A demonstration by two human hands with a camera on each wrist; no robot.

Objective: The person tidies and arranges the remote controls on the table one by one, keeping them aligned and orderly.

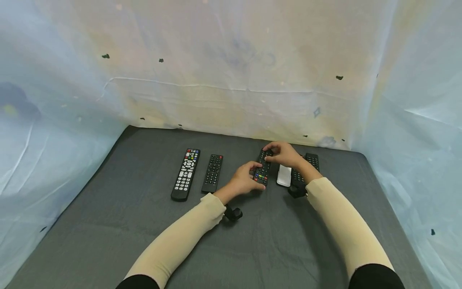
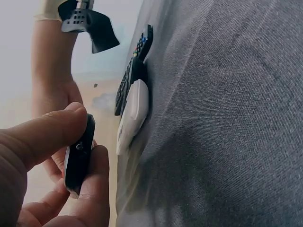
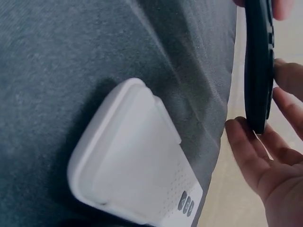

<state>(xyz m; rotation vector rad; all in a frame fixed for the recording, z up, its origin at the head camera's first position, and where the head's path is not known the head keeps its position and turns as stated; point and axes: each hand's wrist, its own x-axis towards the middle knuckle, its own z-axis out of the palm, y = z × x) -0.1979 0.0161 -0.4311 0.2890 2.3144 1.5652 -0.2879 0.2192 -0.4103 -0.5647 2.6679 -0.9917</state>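
Note:
Both hands hold a black remote control with coloured buttons, raised off the grey cloth and tilted. My left hand pinches its near end between thumb and fingers, as the left wrist view shows with the remote's end. At the far end is my right hand, thumb against the button face and fingertips at the tip; the right wrist view shows the remote edge-on. Just right of it lies a white remote, seen closely with a few grey buttons.
A large black remote with white buttons and a slimmer black one lie to the left. More black remotes lie right of the white one, partly hidden by the right forearm. Patterned sheeting stands behind the grey-covered table.

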